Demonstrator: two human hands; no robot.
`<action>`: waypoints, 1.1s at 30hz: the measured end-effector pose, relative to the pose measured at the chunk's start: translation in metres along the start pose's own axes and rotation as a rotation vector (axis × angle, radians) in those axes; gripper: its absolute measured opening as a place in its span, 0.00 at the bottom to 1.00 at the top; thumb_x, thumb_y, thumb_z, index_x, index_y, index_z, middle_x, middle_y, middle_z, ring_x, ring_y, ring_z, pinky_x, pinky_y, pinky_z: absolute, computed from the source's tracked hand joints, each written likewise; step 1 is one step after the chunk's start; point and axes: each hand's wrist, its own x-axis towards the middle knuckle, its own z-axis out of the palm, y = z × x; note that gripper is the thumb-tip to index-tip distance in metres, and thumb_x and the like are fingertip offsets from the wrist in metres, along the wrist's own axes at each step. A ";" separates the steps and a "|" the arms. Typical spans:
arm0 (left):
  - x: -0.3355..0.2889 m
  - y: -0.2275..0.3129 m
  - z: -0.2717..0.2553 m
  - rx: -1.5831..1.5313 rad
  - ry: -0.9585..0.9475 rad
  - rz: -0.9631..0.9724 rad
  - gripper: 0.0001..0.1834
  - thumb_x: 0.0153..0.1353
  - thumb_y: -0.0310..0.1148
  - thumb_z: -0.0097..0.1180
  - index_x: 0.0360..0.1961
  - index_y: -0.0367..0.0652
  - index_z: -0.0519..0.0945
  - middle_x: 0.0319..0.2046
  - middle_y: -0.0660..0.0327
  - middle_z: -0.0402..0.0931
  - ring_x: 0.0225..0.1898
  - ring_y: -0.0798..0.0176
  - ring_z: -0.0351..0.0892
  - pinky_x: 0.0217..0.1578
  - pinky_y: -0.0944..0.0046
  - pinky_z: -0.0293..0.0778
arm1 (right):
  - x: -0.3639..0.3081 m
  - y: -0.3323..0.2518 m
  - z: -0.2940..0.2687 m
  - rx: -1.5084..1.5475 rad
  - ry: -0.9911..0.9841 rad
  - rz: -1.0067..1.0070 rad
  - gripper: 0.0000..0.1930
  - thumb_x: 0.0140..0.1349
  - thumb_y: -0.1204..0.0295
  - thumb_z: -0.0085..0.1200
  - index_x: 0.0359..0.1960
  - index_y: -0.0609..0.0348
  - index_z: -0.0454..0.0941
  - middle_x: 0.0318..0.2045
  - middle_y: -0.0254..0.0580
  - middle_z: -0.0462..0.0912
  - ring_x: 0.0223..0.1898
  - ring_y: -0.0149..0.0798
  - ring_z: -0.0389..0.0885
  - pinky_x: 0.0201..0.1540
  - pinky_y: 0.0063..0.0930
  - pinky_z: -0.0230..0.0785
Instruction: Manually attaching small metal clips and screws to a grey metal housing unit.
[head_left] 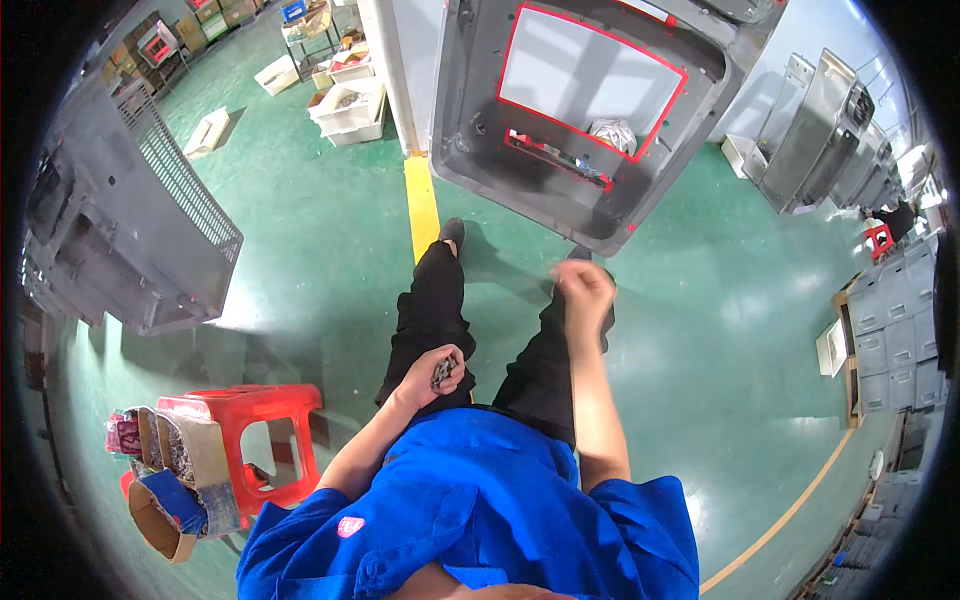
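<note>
My left hand (433,377) is cupped closed in front of my waist around a small heap of dark grey metal pieces (443,372); they are too small to tell their exact kind. Farther forward and to the right, my right hand (587,287) is held just short of the lower edge of a large grey moulded panel (600,222). Its fingers look pinched together, slightly blurred, and what they hold, if anything, does not show. Red edging frames the panel's big rectangular opening (560,70) and a narrow slot (560,160) below it.
A red plastic stool (270,400) stands at the left beside cardboard boxes (165,540) of small parts. Another grey panel with a grille (150,230) is at far left. White bins (350,110) sit beyond. Grey panels (820,140) and stacked grey cases (895,320) line the right.
</note>
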 end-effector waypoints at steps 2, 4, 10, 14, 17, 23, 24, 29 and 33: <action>0.006 0.002 0.002 0.002 -0.010 -0.003 0.10 0.65 0.36 0.41 0.34 0.41 0.70 0.22 0.63 0.67 0.16 0.72 0.61 0.13 0.74 0.54 | 0.034 -0.011 -0.026 0.168 0.260 -0.133 0.02 0.54 0.81 0.59 0.30 0.65 0.79 0.26 0.33 0.80 0.28 0.25 0.76 0.33 0.17 0.68; 0.007 -0.001 0.000 0.021 0.002 0.006 0.08 0.64 0.33 0.41 0.35 0.41 0.70 0.22 0.63 0.67 0.16 0.72 0.61 0.13 0.74 0.54 | 0.059 -0.015 -0.045 0.081 0.435 -0.165 0.03 0.54 0.81 0.60 0.30 0.66 0.78 0.28 0.36 0.81 0.31 0.25 0.76 0.38 0.19 0.69; -0.002 -0.001 -0.007 0.104 0.030 -0.010 0.06 0.65 0.32 0.45 0.39 0.42 0.71 0.23 0.64 0.67 0.15 0.75 0.59 0.13 0.76 0.53 | 0.053 -0.034 -0.033 0.252 0.374 -0.244 0.02 0.56 0.80 0.57 0.30 0.66 0.77 0.32 0.45 0.83 0.33 0.31 0.80 0.42 0.23 0.72; 0.002 0.002 0.000 0.112 0.044 0.007 0.08 0.66 0.33 0.45 0.40 0.40 0.72 0.23 0.63 0.68 0.15 0.76 0.58 0.14 0.76 0.53 | 0.043 -0.023 -0.042 0.161 0.049 -0.086 0.04 0.56 0.79 0.58 0.29 0.68 0.78 0.31 0.43 0.83 0.31 0.30 0.80 0.40 0.22 0.71; 0.004 0.004 0.006 0.159 0.078 0.015 0.10 0.67 0.36 0.46 0.37 0.40 0.72 0.20 0.64 0.67 0.14 0.76 0.56 0.13 0.76 0.52 | 0.022 -0.028 -0.032 -0.091 -0.340 0.112 0.06 0.52 0.78 0.60 0.30 0.69 0.80 0.27 0.39 0.83 0.29 0.27 0.78 0.35 0.21 0.70; 0.016 0.006 0.022 0.268 0.043 -0.011 0.15 0.68 0.40 0.47 0.28 0.40 0.71 0.15 0.68 0.62 0.12 0.76 0.55 0.13 0.74 0.51 | -0.050 -0.037 0.030 -0.308 -0.855 0.054 0.09 0.52 0.74 0.62 0.34 0.65 0.83 0.29 0.41 0.83 0.32 0.30 0.79 0.37 0.25 0.71; 0.018 0.010 0.032 0.278 0.035 -0.002 0.16 0.68 0.40 0.47 0.26 0.41 0.70 0.14 0.68 0.61 0.12 0.76 0.55 0.13 0.74 0.50 | -0.055 -0.034 0.034 -0.258 -0.880 0.113 0.09 0.53 0.75 0.61 0.35 0.64 0.82 0.29 0.40 0.83 0.32 0.30 0.79 0.37 0.25 0.70; 0.021 0.019 0.032 0.248 -0.163 0.060 0.19 0.68 0.45 0.45 0.24 0.43 0.70 0.13 0.67 0.61 0.12 0.74 0.56 0.12 0.73 0.50 | -0.070 -0.020 0.034 -0.057 -0.913 0.211 0.08 0.55 0.77 0.60 0.37 0.64 0.81 0.28 0.36 0.81 0.31 0.29 0.77 0.39 0.23 0.69; 0.032 0.020 0.043 0.249 -0.216 0.084 0.20 0.68 0.46 0.44 0.25 0.42 0.70 0.13 0.68 0.60 0.12 0.74 0.56 0.12 0.73 0.51 | -0.071 -0.016 0.024 0.163 -0.773 0.387 0.05 0.54 0.80 0.60 0.32 0.64 0.79 0.28 0.33 0.80 0.32 0.26 0.76 0.39 0.21 0.68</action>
